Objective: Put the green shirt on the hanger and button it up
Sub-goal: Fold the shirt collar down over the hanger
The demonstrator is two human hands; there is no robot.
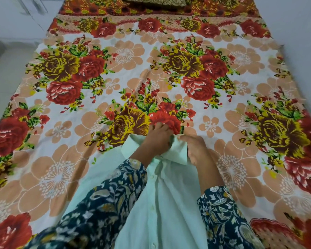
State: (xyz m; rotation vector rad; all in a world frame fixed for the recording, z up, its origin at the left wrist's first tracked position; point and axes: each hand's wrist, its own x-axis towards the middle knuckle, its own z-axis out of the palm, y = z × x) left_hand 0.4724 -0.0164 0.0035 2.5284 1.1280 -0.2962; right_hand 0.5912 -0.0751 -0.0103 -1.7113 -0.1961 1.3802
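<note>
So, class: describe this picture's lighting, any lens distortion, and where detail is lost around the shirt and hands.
Head view: light is soft and even, shadows faint; the wide lens bows the edges of the bedsheet; the green shirt looks pale, its folds low in contrast; the left hand and right hand gripping its collar are slightly soft.

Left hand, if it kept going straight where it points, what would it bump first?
The left hand, holding the green shirt by its collar, points up the bed. It would probably just slide over the flowery bedsheet; nothing else lies close ahead.
</note>
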